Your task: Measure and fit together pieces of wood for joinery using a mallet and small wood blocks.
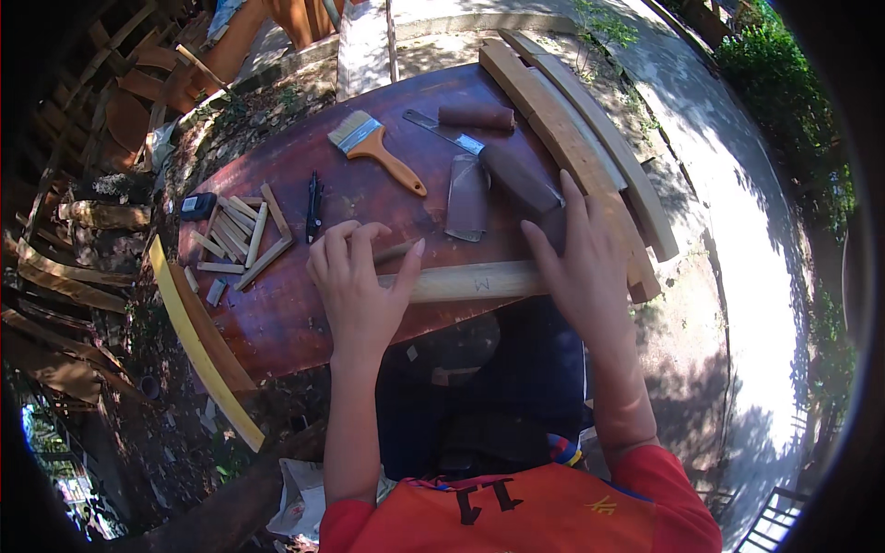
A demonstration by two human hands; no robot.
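Observation:
A pale wooden bar [475,282] with a pencil mark lies across the near edge of the table, between my hands. My left hand [350,286] is at the bar's left end, fingers apart and bent, thumb stretched over the wood. A small brown piece [395,252] shows between its thumb and index finger, seemingly unheld. At the bar's right end my right hand [581,263] is spread, its thumb beside a dark brown sandpaper roll [521,175]. Beyond are a flat sandpaper piece [467,198], another brown roll [476,115] and a thin metal blade [433,124].
On the reddish-brown table [286,152] lie a wide paintbrush [378,152], a black pen-like tool [314,207], several small wooden sticks [241,230] and a black tape measure [197,206]. Long wooden boards [562,129] line the right edge. A yellow-edged strip [198,341] stands at the left.

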